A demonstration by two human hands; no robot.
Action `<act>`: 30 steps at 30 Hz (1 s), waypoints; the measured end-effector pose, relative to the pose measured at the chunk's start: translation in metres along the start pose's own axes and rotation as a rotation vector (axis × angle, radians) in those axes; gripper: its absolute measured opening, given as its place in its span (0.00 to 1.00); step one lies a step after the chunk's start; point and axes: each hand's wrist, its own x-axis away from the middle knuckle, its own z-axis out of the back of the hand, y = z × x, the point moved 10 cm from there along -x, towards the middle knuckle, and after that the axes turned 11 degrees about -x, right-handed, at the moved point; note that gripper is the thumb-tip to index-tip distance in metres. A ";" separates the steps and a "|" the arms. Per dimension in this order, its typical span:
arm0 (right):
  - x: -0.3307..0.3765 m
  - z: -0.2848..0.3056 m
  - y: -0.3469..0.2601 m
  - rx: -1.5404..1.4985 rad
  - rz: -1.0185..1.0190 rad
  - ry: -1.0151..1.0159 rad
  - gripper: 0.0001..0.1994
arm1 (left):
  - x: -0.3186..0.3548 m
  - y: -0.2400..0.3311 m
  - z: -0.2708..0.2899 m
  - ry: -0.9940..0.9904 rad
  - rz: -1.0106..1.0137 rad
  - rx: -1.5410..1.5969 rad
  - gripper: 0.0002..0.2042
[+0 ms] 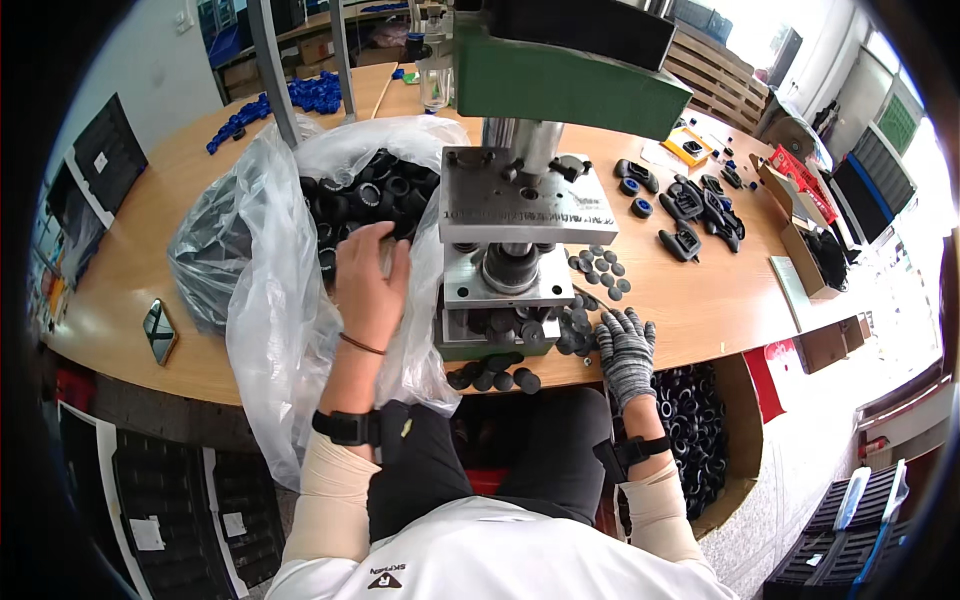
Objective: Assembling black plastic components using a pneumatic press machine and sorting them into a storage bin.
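Fingers of the bare left hand curl down into the mouth of the clear plastic bag, closing among the black rubber caps heaped inside; whether a cap is actually pinched between them I cannot tell, as the fingertips are hidden. The gloved right hand lies flat with fingers spread on the loose caps at the foot of the press, gripping nothing. To do this well, I judge the left hand should take one cap cleanly rather than a clump, and keep the bag film out from under the press plate. More finished discs sit just right of the press on the bench.
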 end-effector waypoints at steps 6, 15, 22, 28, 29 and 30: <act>-0.003 0.060 -0.025 -0.371 0.061 0.228 0.21 | 0.012 -0.123 -0.063 -0.486 -0.066 -0.696 0.14; -0.033 0.116 -0.173 -0.747 0.305 0.366 0.21 | -0.007 -0.127 -0.061 -0.673 -0.044 -0.754 0.10; -0.046 0.106 -0.189 -0.789 0.226 0.290 0.20 | -0.024 -0.023 0.020 -0.194 0.196 0.209 0.25; 0.000 0.119 -0.135 -0.880 0.270 0.488 0.23 | 0.010 0.079 0.003 -0.211 0.094 0.875 0.24; 0.013 0.128 -0.118 -0.927 0.219 0.476 0.24 | 0.009 0.092 0.005 -0.188 -0.054 0.594 0.24; 0.024 0.118 -0.077 -1.125 0.153 0.494 0.22 | 0.009 0.095 -0.003 -0.190 -0.057 0.607 0.24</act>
